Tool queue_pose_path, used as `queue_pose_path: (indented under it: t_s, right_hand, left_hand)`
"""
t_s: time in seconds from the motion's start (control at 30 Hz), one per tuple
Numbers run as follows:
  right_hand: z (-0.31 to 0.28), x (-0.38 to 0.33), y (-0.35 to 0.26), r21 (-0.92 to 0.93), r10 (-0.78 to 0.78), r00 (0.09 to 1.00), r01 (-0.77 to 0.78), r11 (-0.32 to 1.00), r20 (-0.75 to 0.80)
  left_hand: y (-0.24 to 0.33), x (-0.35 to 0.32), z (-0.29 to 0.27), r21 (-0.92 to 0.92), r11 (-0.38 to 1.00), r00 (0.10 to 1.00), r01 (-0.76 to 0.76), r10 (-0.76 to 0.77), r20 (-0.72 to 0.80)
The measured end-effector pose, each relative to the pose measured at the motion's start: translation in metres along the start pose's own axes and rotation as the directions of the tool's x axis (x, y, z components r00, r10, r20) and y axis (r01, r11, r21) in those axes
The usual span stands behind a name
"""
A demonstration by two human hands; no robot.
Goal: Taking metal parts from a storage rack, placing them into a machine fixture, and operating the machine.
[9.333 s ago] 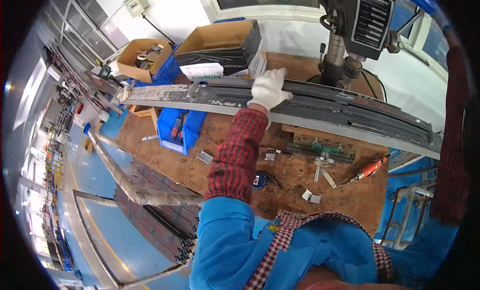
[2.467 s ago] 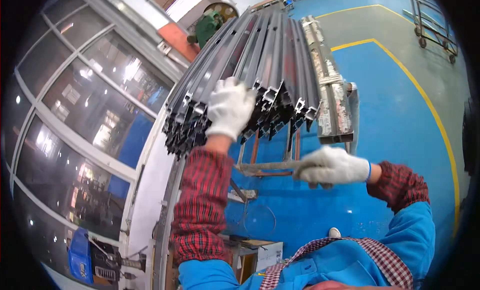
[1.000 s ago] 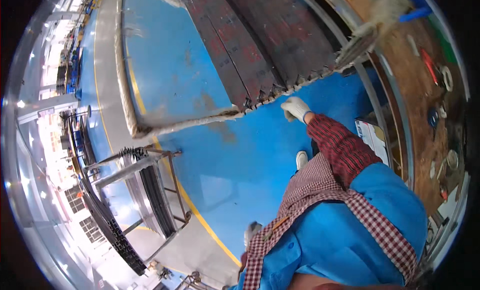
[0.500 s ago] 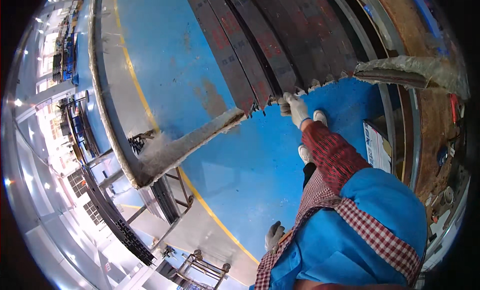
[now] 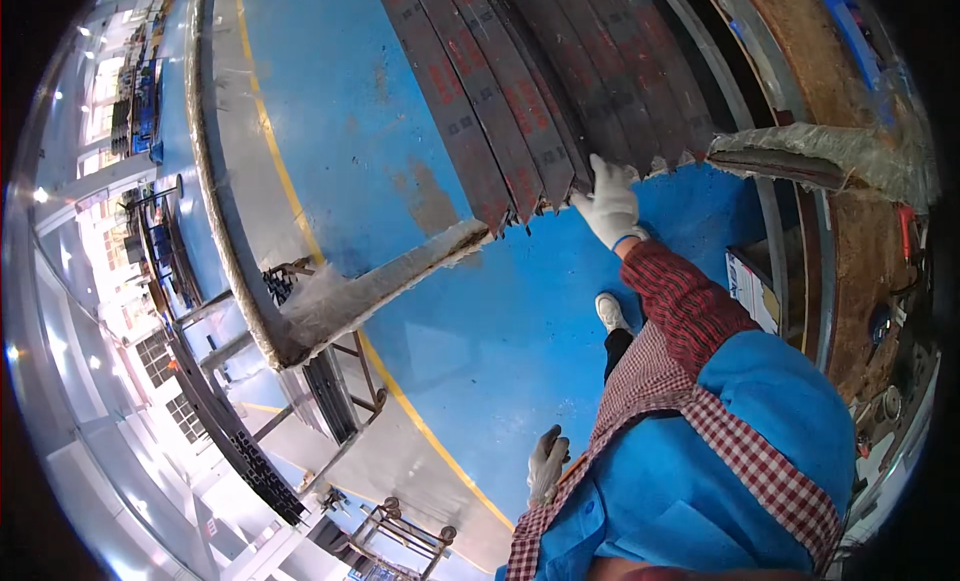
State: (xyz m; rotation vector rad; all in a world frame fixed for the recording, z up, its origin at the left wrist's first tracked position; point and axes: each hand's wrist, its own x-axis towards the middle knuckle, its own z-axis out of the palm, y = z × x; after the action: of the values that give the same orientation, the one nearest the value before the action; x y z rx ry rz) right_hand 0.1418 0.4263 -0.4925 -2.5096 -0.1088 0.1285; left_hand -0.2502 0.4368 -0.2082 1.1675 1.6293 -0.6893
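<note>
Touching the dark bars (image 5: 510, 101) left of the wrapped post (image 5: 800, 153), your right hand (image 5: 610, 209) has its fingers spread, no grip showing; left hand (image 5: 546, 465) hangs farther left, slack, nothing in it afaict. Sliding along those jagged bar ends could snag you imo.

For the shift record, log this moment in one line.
right hand: at dark strips' ends, contact unclear; left hand: low, beside checked apron; white shoe: on blue floor
</note>
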Motion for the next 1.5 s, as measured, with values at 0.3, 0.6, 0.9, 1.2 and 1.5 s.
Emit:
queue_pose_path:
  t_s: [0.3, 0.6, 0.9, 1.2, 1.5]
  right_hand:
    - [0.015, 0.003, -0.019, -0.234, 0.354, 0.924, -0.316, 0.919, 0.142]
    - [0.018, 0.051, 0.000, -0.371, 0.035, 0.885, 0.158, 0.915, 0.464]
    - [-0.052, 0.086, 0.066, -0.327, -0.044, 0.925, 0.178, 0.928, 0.377]
    - [-0.016, 0.060, -0.019, -0.232, -0.129, 0.931, 0.216, 0.948, 0.341]
    - [0.013, 0.064, 0.010, 0.458, 0.049, 0.794, -0.399, 0.795, 0.606]
  left_hand:
    - [-0.013, -0.023, 0.006, 0.006, 0.999, 0.998, 0.043, -0.043, -0.053]
    - [-0.005, -0.023, 0.015, -0.068, 0.991, 0.991, 0.118, -0.121, -0.050]
    - [-0.004, -0.018, 0.009, -0.053, 0.988, 0.989, 0.144, -0.145, -0.017]
    - [0.008, -0.008, 0.009, -0.058, 0.998, 1.000, 0.027, -0.027, 0.006]
    - [0.027, -0.021, 0.000, 0.038, 0.999, 1.000, 0.010, -0.009, -0.020]
